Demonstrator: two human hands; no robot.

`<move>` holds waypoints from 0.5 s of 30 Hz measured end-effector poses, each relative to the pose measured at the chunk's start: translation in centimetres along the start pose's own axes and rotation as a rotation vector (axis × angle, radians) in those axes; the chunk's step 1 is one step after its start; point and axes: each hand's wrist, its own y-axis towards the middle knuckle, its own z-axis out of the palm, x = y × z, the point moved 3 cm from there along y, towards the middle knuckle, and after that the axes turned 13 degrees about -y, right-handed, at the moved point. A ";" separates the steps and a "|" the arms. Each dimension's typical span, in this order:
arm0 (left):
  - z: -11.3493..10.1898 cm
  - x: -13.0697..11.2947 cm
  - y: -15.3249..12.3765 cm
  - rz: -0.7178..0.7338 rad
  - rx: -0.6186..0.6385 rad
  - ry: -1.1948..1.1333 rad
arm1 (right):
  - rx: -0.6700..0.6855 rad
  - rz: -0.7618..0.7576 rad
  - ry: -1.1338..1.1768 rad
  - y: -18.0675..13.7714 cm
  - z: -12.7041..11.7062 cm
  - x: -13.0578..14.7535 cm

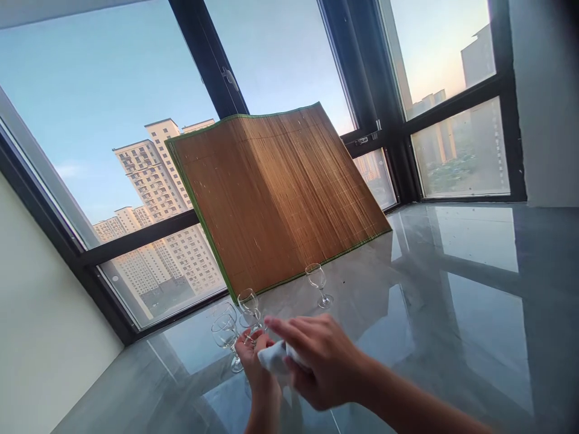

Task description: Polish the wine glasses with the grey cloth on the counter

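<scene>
Right fingers (286, 329): index stretched out toward 11 o'clock, the others of my right hand (323, 364) wrapped over a white cloth (274, 357), gripping it.
Left fingers (245, 349): my left hand (259, 375) is curled up against the cloth from 9 o'clock. I cannot tell whether it pinches the cloth or something bundled inside it.
Cloth: bunched between both hands, above the glossy grey tabletop (452, 313).
Nearest stemmed glass (225, 333): upright at 10 o'clock, just beside my left fingertips. It may be touching them.
Second stemmed glass (248, 301): upright at 11 o'clock, close behind the first, with another rim showing faintly between them.
Far stemmed glass (316, 278): upright at 1 o'clock, standing apart.
Bamboo mat (275, 193): at 12 o'clock, leaning on the window (90, 90), its lower edge on the tabletop.
Risk 1: a knuckle or loose cloth corner could catch the nearest glass. On its thin stem and small foot it would tip into its neighbour.
Risk 2: the surface looks slick, so a nudged glass would likely slide or roll rather than stop.
Risk 3: the mat is only propped up. If it were jolted it could slump onto the glasses.
</scene>
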 end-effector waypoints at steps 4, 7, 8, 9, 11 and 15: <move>-0.2 -1.0 0.4 0.032 -0.065 -0.003 | 0.212 0.329 -0.066 -0.9 3.0 -4.1; -0.3 -1.4 0.7 0.024 -0.090 0.004 | 0.406 0.448 -0.170 -1.5 4.5 -6.6; -0.3 -1.4 0.7 0.025 -0.091 0.001 | 0.477 0.459 -0.200 -1.8 4.9 -7.2; -0.3 -1.5 0.7 0.030 -0.092 0.003 | 0.538 0.464 -0.230 -2.0 5.2 -7.5; -0.3 -1.4 0.7 0.033 -0.092 0.022 | 0.632 0.463 -0.305 -2.6 5.7 -7.9; -0.1 -1.1 0.5 0.006 -0.074 0.052 | 0.743 0.621 -0.507 -3.7 6.1 -8.1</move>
